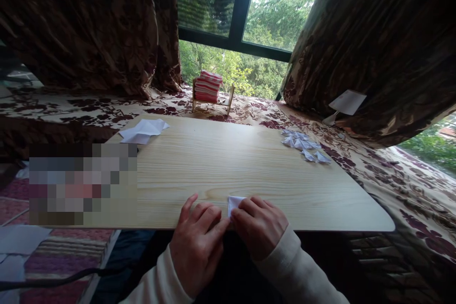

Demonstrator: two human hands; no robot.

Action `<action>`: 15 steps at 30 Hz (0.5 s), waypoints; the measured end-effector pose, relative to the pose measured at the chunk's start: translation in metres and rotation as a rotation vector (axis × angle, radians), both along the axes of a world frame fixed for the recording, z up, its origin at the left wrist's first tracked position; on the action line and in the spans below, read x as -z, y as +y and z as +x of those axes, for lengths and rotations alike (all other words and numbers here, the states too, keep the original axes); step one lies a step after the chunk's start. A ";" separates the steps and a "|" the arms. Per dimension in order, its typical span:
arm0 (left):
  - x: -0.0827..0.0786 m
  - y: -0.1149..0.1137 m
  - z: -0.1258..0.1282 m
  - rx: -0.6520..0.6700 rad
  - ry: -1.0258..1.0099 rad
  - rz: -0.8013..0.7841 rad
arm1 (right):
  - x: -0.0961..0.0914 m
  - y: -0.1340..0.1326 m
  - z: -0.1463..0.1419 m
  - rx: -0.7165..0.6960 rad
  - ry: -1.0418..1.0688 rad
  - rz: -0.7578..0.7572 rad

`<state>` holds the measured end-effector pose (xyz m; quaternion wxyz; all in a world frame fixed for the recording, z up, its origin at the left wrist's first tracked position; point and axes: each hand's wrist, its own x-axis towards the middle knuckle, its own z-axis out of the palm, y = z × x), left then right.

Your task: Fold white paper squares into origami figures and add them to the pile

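Observation:
A small folded piece of white paper (233, 203) lies at the near edge of the table, partly covered by my right hand. My right hand (261, 223) is closed over it, with bent fingers pressing on its right side. From the left, my left hand (199, 235) reaches the paper's lower corner with the index fingertip. Its other fingers are curled, the little finger is raised, and the thumb is partly hidden below. The two hands almost meet at the paper's near edge.
Several folded white paper pieces (302, 145) lie at the table's far right. Flat white sheets (144, 130) rest at its far left corner. Behind the wooden table (199, 161), a small rack (194, 92) holds striped red-and-white cloths (207, 88). A white lamp (347, 102) stands right.

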<state>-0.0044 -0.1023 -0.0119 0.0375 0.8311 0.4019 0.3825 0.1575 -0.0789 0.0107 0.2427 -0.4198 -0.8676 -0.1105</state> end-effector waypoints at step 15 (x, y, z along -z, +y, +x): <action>-0.002 0.002 -0.002 -0.008 0.059 0.029 | 0.011 0.006 -0.001 -0.087 0.091 -0.035</action>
